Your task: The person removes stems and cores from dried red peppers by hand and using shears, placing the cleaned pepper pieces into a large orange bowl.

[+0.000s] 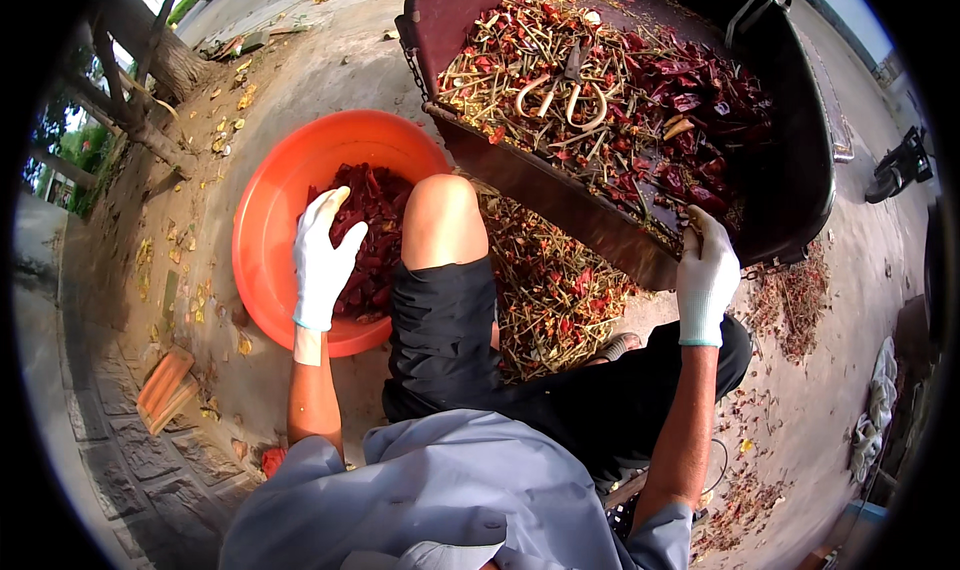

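Observation:
My left hand (pixel 326 260), in a white glove with stained fingertips, is over the orange-red plastic basin (pixel 268 210). Its thumb and fingers are apart, and nothing shows between them. Dark red dried chili peppers (pixel 372 220) lie in the basin. At the near right edge of a dark red metal cart bed (pixel 560 180), my gloved right hand (pixel 708 270) reaches in with bent fingers, thumb slightly apart; no held thing is visible. Dried chili peppers (pixel 690 105) and cut stems (pixel 490 65) fill much of the bed. Scissors (pixel 565 92) with pale looped handles rest on them.
A heap of stems and red scraps (pixel 555 280) lies on the ground between my legs and the cart. My bent knee (pixel 445 220) is against the basin's right side. A chain (pixel 412 70) hangs at the cart's corner. Bricks (pixel 167 388) and a tree trunk (pixel 150 40) are left.

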`<state>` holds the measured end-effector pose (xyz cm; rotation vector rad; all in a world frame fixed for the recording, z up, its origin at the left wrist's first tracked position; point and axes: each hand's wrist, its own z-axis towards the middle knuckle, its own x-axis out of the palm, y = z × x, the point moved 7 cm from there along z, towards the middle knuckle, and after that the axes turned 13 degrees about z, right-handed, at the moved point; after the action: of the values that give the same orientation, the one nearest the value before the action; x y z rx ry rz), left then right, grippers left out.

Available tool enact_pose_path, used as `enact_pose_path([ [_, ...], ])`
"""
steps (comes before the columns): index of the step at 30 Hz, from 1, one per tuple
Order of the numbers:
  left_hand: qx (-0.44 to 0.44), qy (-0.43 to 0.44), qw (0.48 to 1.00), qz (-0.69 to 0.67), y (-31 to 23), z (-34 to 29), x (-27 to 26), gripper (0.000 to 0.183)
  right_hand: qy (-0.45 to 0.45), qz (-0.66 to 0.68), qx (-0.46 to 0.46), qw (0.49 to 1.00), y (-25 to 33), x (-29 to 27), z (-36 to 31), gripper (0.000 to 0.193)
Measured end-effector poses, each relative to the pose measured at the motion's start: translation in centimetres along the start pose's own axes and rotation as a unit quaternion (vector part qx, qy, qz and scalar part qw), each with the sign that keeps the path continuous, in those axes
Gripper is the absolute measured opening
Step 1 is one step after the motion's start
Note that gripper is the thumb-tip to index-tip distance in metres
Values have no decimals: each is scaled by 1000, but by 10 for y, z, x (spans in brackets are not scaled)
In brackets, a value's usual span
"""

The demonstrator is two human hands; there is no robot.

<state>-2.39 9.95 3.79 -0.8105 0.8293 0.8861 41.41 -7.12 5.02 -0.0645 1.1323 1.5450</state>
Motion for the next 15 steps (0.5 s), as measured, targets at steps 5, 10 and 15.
enact_pose_path([
  [5,-31,9,986,-162,-37,-25,16,29,64,-185,3,981,-25,35,48,27],
  [10,45,-10,980,-195,-98,-27,9,25,108,-249,-23,962,-40,59,67,30],
  [15,84,-5,967,-239,-130,-19,12,22,20,-168,-17,985,-32,37,64,26],
])
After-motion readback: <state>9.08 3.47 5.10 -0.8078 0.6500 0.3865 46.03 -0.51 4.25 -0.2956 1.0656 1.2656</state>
